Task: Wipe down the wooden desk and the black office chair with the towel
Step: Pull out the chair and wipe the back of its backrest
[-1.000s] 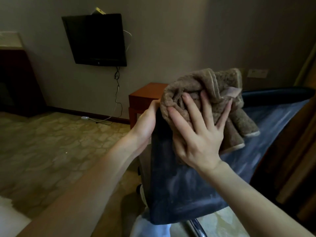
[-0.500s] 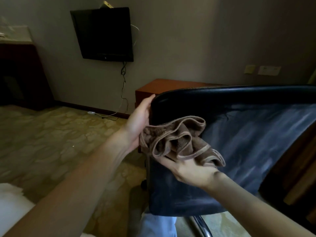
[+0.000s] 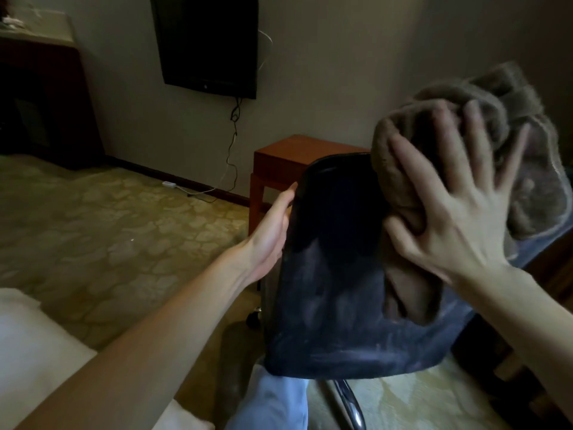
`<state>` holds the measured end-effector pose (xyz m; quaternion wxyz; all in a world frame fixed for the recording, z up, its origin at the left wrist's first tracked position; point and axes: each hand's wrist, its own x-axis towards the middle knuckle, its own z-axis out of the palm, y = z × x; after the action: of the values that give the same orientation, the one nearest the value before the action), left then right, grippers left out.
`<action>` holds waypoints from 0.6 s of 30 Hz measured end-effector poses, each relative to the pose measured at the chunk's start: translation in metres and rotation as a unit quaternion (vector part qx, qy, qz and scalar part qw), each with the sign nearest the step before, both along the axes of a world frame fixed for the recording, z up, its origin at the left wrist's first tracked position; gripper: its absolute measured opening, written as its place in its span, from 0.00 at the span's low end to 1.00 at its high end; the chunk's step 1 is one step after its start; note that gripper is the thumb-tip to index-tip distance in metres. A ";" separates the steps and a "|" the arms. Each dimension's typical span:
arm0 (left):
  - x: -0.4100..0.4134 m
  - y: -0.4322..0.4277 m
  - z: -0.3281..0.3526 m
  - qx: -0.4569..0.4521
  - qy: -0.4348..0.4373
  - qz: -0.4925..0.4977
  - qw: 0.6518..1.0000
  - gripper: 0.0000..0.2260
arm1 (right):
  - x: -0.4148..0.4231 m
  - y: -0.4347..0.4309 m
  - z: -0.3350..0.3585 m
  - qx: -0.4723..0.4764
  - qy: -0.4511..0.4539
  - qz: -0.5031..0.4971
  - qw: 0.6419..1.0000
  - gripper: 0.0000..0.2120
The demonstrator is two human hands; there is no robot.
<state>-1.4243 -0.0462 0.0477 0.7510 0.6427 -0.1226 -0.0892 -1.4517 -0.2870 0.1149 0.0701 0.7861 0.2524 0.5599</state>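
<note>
The black office chair's backrest [image 3: 328, 274] fills the middle, dusty and streaked on its lower half. My left hand [image 3: 273, 231] holds the backrest's left edge, fingers wrapped behind it and hidden. My right hand [image 3: 459, 206] presses a bunched brown towel [image 3: 403, 274] against the upper right of the backrest, fingers spread over the cloth and thumb dug into a fold. The towel bulges above the chair's top edge and hangs down the back. The wooden desk [image 3: 297, 156] stands behind the chair against the wall.
A black TV [image 3: 207, 41] hangs on the wall with a cable running down to the floor. A dark cabinet [image 3: 40, 100] is at the far left. White bedding [image 3: 28, 352] lies at bottom left. The chair's chrome stem [image 3: 347, 401] shows below the backrest, on patterned carpet.
My right hand has swept the towel from the lower left of the backrest up to its upper right. The left hand has kept its hold on the chair's edge. The view shifted slightly.
</note>
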 end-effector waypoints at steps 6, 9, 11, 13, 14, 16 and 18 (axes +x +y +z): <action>0.001 0.000 -0.002 -0.011 -0.004 -0.019 1.000 0.29 | 0.015 0.030 -0.020 0.072 -0.027 0.074 0.994 0.28; 0.004 0.002 -0.006 -0.025 -0.007 -0.019 0.999 0.29 | 0.021 0.038 -0.041 0.038 -0.048 0.093 0.994 0.26; 0.004 0.003 -0.006 -0.039 -0.002 -0.025 0.999 0.28 | 0.027 0.048 -0.060 0.014 -0.046 0.094 0.994 0.25; 0.004 0.005 -0.008 -0.057 0.015 -0.019 0.998 0.27 | 0.034 0.057 -0.084 -0.025 -0.029 0.114 0.993 0.23; 0.006 0.007 -0.011 -0.065 0.019 -0.005 0.998 0.27 | 0.037 0.062 -0.097 -0.048 -0.013 0.135 0.990 0.22; 0.009 0.009 -0.015 -0.062 0.010 -0.006 0.998 0.26 | 0.042 0.068 -0.126 -0.080 0.028 0.159 0.984 0.22; 0.010 0.009 -0.018 -0.055 0.012 -0.022 0.998 0.26 | 0.045 0.072 -0.143 -0.074 0.073 0.174 0.979 0.25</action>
<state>-1.4144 -0.0375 0.0300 0.7845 0.5964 -0.1324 -0.1064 -1.4067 -0.2145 -0.0283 0.0111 0.7615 0.4304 0.4845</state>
